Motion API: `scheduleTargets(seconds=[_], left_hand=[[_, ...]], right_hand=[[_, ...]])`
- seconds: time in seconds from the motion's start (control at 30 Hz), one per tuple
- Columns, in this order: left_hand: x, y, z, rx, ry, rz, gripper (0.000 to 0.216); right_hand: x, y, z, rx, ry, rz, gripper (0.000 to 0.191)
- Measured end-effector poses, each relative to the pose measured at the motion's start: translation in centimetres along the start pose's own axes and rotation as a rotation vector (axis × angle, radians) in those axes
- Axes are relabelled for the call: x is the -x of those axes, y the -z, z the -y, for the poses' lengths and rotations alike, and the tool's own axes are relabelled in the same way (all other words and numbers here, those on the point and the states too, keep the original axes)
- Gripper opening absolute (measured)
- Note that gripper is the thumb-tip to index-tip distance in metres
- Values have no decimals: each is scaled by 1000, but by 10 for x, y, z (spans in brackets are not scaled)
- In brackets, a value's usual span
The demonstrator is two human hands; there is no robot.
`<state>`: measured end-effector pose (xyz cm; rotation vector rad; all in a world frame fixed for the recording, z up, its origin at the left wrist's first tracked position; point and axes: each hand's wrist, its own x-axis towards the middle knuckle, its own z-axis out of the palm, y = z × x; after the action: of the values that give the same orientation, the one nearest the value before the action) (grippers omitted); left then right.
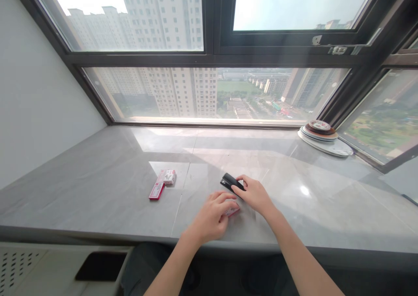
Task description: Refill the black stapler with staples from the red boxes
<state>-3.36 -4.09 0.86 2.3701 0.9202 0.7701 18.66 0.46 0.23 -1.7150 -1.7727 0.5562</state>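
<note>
My right hand (256, 194) is closed around a black stapler (228, 179), which lies low over the grey sill with its front end pointing up and left. Just below and left of it, my left hand (214, 215) curls its fingers over a small red and white box (233, 210), mostly hidden under the fingers. Further left on the sill lie a flat red and white box (157, 191) and, touching its upper end, a small white and pink box (170, 176).
A stack of round plates or lids (321, 136) stands in the far right corner by the window (215, 59). The grey tiled sill (107, 191) ends at a front edge close to my body. Below left is a pale surface with a black rectangular object (100, 266).
</note>
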Motion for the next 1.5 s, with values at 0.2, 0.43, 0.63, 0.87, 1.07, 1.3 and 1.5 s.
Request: scheduleTargets(seconds=[0.2,0.43,0.63,0.87,1.07,1.3,1.5], left_hand=[[15,14,20,-80,144,-5,66],[15,23,42,-32,261,-69,75],[5,8,33,5,268,-62,79],[47,51,64,-407,717,-653,36],[102,94,109,-597,1033,-512,62],[93,83,78,-224,661,-38,69],[33,57,50,-57,397,-115,50]], right_hand=[[11,-2,-22,-222,-94,-9,44],[47,-30,1,-564,-219,35,63],[56,-40,18,-614,-188,62,69],[57,-41,13,-514,-198,62,68],[57,-42,13,-493,-216,72,68],[56,-43,11,-488,-202,74,68],[57,-40,15,-497,-194,53,68]])
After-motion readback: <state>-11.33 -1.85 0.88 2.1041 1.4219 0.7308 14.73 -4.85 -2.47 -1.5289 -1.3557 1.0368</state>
